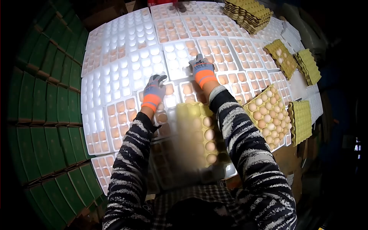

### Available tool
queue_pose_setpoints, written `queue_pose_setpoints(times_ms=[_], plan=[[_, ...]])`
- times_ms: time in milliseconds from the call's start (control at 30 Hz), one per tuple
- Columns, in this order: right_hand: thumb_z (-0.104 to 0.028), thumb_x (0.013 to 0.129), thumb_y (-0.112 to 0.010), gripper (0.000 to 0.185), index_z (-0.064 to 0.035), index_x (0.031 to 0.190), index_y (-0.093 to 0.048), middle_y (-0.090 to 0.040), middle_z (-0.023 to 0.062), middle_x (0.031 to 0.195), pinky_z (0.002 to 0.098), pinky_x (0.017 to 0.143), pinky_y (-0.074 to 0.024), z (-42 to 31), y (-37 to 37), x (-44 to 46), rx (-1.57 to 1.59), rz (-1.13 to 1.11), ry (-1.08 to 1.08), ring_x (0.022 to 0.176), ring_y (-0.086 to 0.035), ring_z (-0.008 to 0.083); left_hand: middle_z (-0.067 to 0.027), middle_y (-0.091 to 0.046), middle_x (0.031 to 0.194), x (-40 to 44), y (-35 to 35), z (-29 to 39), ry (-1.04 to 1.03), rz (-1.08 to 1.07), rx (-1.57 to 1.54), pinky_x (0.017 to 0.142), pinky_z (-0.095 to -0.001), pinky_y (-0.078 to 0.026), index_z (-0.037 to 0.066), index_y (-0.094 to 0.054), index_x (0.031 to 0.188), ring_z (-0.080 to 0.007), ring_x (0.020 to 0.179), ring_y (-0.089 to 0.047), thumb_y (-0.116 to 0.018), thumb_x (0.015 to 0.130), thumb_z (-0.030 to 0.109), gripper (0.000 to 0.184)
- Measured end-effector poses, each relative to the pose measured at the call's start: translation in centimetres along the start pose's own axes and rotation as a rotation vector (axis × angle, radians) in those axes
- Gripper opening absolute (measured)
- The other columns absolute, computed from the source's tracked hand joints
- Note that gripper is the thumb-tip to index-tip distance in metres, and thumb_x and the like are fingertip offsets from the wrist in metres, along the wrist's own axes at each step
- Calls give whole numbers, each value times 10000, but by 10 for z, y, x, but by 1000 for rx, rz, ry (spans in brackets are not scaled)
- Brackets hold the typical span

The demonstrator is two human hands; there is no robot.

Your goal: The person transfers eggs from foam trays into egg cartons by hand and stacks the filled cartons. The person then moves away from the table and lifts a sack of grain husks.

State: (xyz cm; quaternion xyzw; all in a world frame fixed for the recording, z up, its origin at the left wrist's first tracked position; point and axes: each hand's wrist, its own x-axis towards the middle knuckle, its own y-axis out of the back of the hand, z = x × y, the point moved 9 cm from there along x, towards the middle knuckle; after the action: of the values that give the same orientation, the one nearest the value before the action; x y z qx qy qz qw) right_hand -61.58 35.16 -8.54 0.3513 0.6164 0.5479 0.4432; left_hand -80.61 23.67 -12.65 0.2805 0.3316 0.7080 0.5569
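My left hand (155, 90), in a grey glove with an orange cuff, is over the white plastic trays left of the middle. Its fingers are curled, and what lies under them is hidden. Farther right, my right hand (202, 69), gloved alike, reaches down at a partly filled white tray (177, 61). An egg (193, 51) sits just beyond its fingertips; whatever those bent fingers hold is out of sight. Below and between my forearms is a yellow egg tray (189, 109) with eggs (209, 134) along its right side, its left part blurred.
Many white trays (143, 57) cover the table, some with eggs. On the right are a full yellow tray (270, 115), another holding a few eggs (281, 57), and yellow trays (301, 122). A yellow stack (247, 15) stands at the back. Green boxes (34, 153) line the left.
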Motion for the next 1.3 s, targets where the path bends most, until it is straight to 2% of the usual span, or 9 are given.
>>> queue_pose_setpoints(times_ms=[100,200,433,600,700,800,967,1167,1300], plan=[[-230,965,-561,353,-270,1300,-666,-537,129,1374,459,920,-565,-9,-10,15,18,-16,62,1191,-636,320,-130,-613,1342,26,14,-5,-61,128,-98,1055,-409,-473,191,-650,1321,-357,1214,-592,-656,886,219,436],[-174,957,-546,401,-292,1323,-660,-542,132,1374,447,946,-558,-43,-10,18,111,45,169,1219,-630,317,-122,-611,1341,42,-18,-21,78,-201,108,1061,-406,-473,244,-643,1354,-348,1234,-585,-667,869,293,488],[-370,938,-585,364,-255,1260,-709,-695,108,1272,421,982,-534,-34,-18,52,558,-101,4,1153,-664,308,-134,-544,1280,99,-2,-3,-129,268,-379,1041,-417,-465,195,-628,1331,-366,1198,-551,-676,863,172,471],[-312,926,-591,371,-172,1249,-709,-703,130,1238,433,962,-526,-20,-80,101,349,102,154,1120,-669,328,-161,-533,1441,140,-100,6,-265,-79,81,1179,-434,-352,145,-575,1390,-373,1369,-445,-607,864,175,527],[-217,936,-558,379,-198,1289,-695,-708,124,1229,419,968,-525,19,-50,59,937,281,246,1106,-671,328,-167,-588,1402,103,-56,22,-236,-46,-220,1157,-419,-389,142,-538,1451,-369,1332,-510,-542,880,87,573],[-29,944,-602,357,-78,1288,-688,-732,26,1149,242,827,-524,67,4,-44,1529,204,214,994,-647,93,-139,-603,1417,55,-22,18,-163,-85,-562,1085,-363,-456,97,-527,1469,-278,1275,-585,-541,925,60,545],[-134,884,-726,410,-93,1290,-681,-691,74,1241,335,957,-530,137,14,-200,1063,-70,158,1107,-654,193,-93,-655,1356,-71,-16,91,-224,-539,-572,1074,-352,-463,76,-563,1437,-204,1268,-588,-658,930,89,516],[-345,849,-727,432,-235,1259,-648,-612,33,1225,439,952,-484,109,-39,-254,163,-72,332,1130,-614,272,-76,-699,1170,-136,-69,174,-623,-351,69,1014,-452,-443,156,-679,1272,-323,1104,-603,-802,789,310,521],[-234,881,-734,440,-160,1302,-631,-664,44,1163,366,912,-525,141,-17,-271,797,18,206,1065,-659,200,-69,-698,1091,-132,-86,175,-590,-378,204,956,-444,-456,143,-713,1171,-323,1040,-602,-813,751,320,466]])
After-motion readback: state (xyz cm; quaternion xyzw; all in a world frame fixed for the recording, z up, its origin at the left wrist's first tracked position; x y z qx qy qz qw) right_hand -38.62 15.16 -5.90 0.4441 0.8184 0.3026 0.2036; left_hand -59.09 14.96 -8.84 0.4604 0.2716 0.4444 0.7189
